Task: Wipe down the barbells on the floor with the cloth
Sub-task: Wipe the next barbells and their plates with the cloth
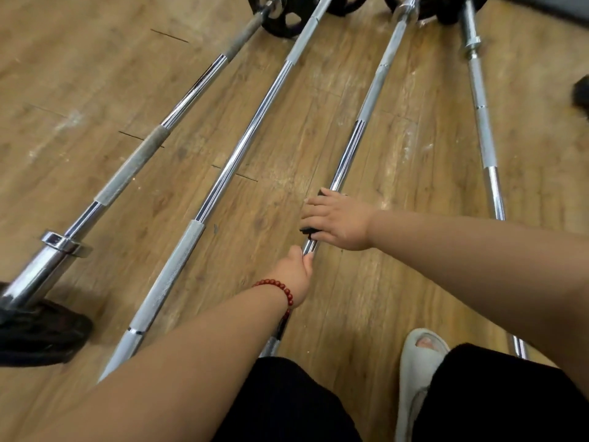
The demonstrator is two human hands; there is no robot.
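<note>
Right hand was curled over the black cloth, clamping it round the barbell third from the left, at the middle of the frame. Just below it, the left hand gripped the same bar, seemingly to steady it. The step in hand looked like wiping this bar's smooth stretch. Next, the cloth would probably need sliding toward the top of the frame, onto the rough grip, with firm pressure. A neighbouring bar lay to its left on the wooden floor.

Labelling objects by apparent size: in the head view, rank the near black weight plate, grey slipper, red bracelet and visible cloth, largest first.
1-2. weight plate and slipper: look alike, both cropped, so unranked.
3. bracelet.
4. cloth, mostly hidden under the right hand on the barbell.
</note>
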